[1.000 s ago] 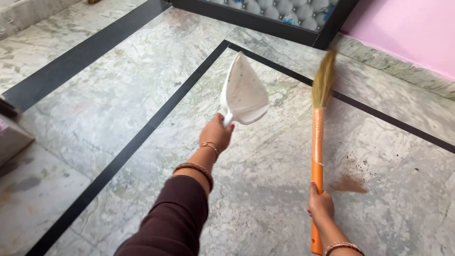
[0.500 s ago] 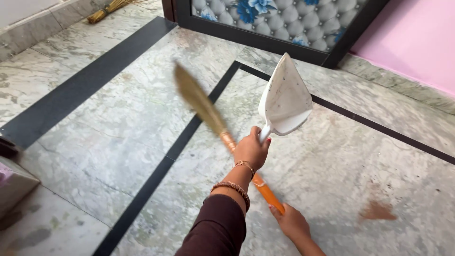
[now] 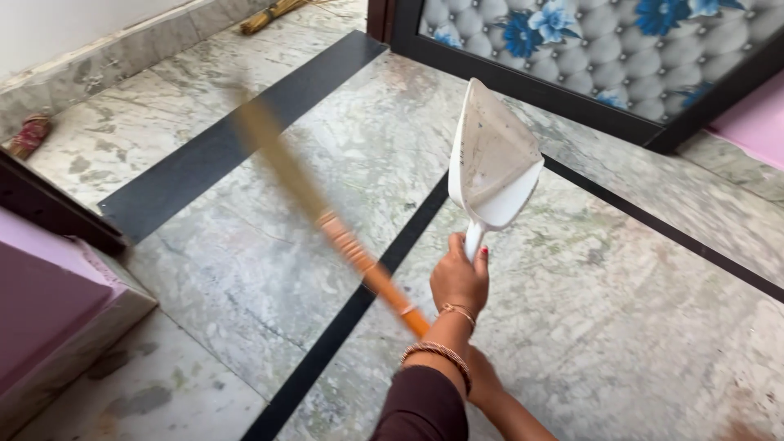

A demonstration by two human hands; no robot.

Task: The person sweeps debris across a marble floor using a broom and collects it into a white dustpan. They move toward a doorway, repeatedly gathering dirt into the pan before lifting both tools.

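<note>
A right hand (image 3: 483,384), largely hidden behind the left forearm so its grip cannot be told, has swung an orange-handled grass broom (image 3: 359,260) from three o'clock across to ten o'clock, bristles blurred mid-sweep. Beyond, the left hand (image 3: 459,279), fingers clamped on the handle, holds a white plastic dustpan (image 3: 492,161) upright at twelve o'clock over the grey marble floor (image 3: 621,310).

The left hand (image 3: 460,279) gripped the dustpan (image 3: 490,163) by its handle, the pan standing upright above the grip. The broom (image 3: 327,220) crossed behind that wrist, its bristles reaching up and left of the grip, its handle running down to the right hand (image 3: 483,384) just below the left wrist.
</note>
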